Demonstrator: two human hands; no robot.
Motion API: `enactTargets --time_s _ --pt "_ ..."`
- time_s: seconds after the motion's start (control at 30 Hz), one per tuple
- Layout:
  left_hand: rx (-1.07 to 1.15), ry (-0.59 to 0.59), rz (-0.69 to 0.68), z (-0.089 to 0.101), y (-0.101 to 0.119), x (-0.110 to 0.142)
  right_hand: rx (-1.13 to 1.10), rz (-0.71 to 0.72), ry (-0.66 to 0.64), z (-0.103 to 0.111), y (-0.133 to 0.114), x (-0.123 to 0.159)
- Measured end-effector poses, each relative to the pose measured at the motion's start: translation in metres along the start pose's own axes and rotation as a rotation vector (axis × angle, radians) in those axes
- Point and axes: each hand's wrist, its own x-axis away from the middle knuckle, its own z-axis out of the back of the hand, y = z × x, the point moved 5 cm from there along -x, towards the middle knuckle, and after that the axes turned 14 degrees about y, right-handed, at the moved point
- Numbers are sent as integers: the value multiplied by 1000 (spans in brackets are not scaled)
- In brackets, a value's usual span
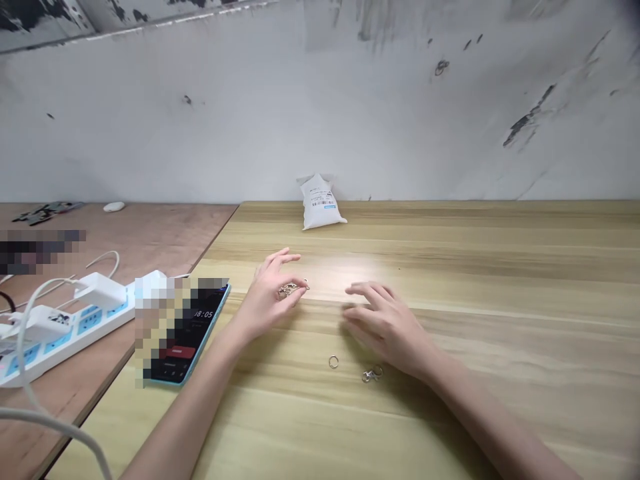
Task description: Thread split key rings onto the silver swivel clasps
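From the head view, the left hand [265, 303] pinches a small metal clasp [287, 290] at centre, fingers together. To its right, the right hand [385, 327] has its fingers apart, just above a metal ring [333, 362] and a second clasp [373, 375] on a pale wood table [500, 280]. A white bag [321, 203] stands at the far edge, upper centre.

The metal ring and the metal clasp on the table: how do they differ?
The metal ring is a plain round loop, while the metal clasp is a knobbly, hooked shape. The clasp lies closer to the right hand than the ring does. Both are small, pale metal pieces lying on the wooden table.
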Motion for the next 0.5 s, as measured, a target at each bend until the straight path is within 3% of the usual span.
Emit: enactTargets --time_s 0.13,0.3,0.4,0.5 --pt "-35 -120 -28 -6 -6 4 -206 -190 -271 7 10 -1" --pt "-6 -213 -96 -11 15 9 -311 -490 -682 14 9 8" --pt "183 -471 -111 -20 36 19 -306 -535 -767 15 3 12" --pt "179 -571 -145 -29 49 28 -261 -523 -731 14 0 11"
